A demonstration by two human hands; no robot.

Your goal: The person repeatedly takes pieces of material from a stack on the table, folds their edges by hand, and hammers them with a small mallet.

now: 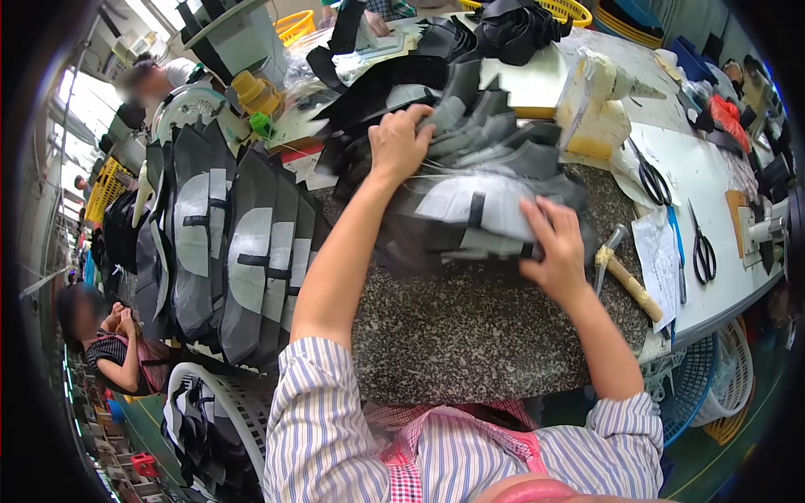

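Patched dark panel [461, 220]: located over the speckled stone slab [478, 335], at the near side of a blurred pile of dark panels [524, 163]. Your left hand [401, 144] is bent over the pieces at the pile's far left; whether it is clenched on them cannot be determined. Your right hand [555, 245] is at the panel's right edge, fingers and thumb spread apart; blur prevents confirming a grasp.

Handling, as judged: light, flexible sheet, firmer at the pale half-round patch [440, 199]; unlikely to break, though stacked layers may slide over one another. You should take hold at opposite edges, thumb beneath, and avoid pulling on the narrow black strap [477, 210].

Markings: you have no legible brand or label on the panel. The paper sheet [658, 260] at your right bears marks too small to read.
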